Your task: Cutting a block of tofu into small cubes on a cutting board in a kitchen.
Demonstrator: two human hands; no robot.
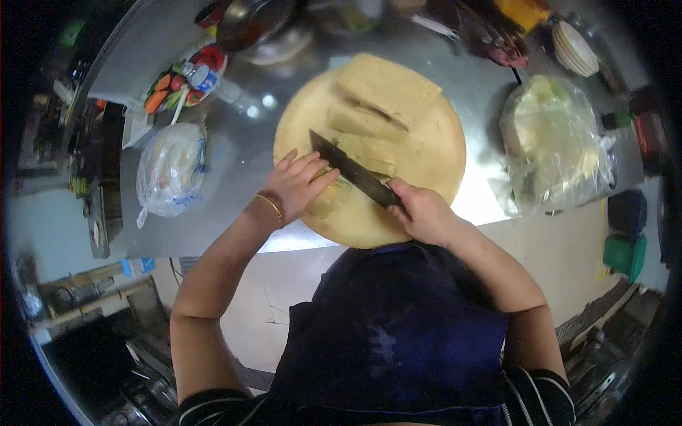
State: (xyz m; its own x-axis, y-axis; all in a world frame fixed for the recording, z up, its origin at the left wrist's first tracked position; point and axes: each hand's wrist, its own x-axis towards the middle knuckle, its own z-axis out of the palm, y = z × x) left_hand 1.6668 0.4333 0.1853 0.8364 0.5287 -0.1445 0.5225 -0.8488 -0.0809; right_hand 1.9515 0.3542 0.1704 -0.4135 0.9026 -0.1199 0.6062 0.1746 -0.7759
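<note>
A round cutting board (pixel 437 154) lies on the metal table before me. My right hand (pixel 426 213) is closed round the handle of a dark kitchen knife (pixel 354 173), whose blade points up and left across the board. My left hand (pixel 298 183) rests with fingers spread on a pale yellow cut piece (pixel 327 198) at the board's lower left, close to the blade. Just beyond the blade lie sliced pale pieces (pixel 367 152). Behind them is a pale block (pixel 351 121), and farther back a larger block (pixel 389 88), perhaps tofu.
On the left are a tied plastic bag (pixel 171 162), a plastic bottle (pixel 205 77) and a plate of vegetables (pixel 165 88). A large bag with pale green contents (pixel 551 144) sits on the right. Farther back stand a pan (pixel 253 24) and stacked white dishes (pixel 575 50).
</note>
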